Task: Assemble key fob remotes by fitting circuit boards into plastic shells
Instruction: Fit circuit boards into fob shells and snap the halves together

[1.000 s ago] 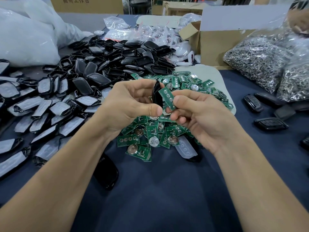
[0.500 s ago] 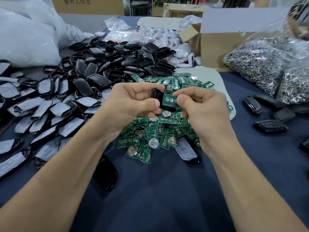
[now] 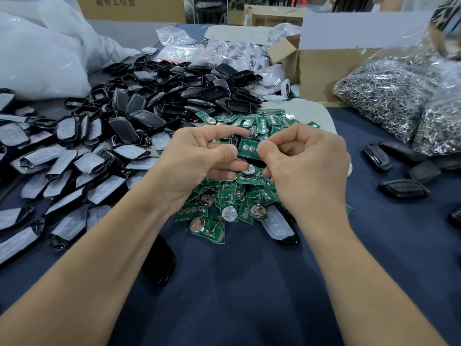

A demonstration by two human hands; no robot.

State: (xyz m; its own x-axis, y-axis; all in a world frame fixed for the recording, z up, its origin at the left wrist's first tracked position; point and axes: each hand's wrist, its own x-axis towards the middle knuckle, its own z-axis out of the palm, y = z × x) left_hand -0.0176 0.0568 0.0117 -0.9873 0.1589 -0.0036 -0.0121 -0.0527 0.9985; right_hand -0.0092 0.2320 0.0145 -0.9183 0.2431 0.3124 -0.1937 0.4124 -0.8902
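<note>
My left hand [image 3: 197, 161] grips a black plastic shell [image 3: 245, 159], held above the table at centre. A green circuit board [image 3: 248, 148] with three round contacts lies flat in that shell. My right hand [image 3: 306, 166] pinches the board's right end with thumb and forefinger. Below both hands spreads a heap of green circuit boards [image 3: 232, 203], many with coin cells. A big pile of black shells [image 3: 179, 96] lies behind and to the left.
Shells with grey rubber pads [image 3: 62, 171] cover the left side. Finished black fobs [image 3: 401, 188] lie at right, below bags of metal rings [image 3: 389, 96]. A cardboard box [image 3: 321, 71] stands behind. One black shell [image 3: 161, 260] and a padded shell [image 3: 279, 226] rest near my forearms on the dark blue cloth [image 3: 249, 295].
The board, held upright beside the shell a second ago, has been turned flat and laid into the shell. Both hands have come closer together.
</note>
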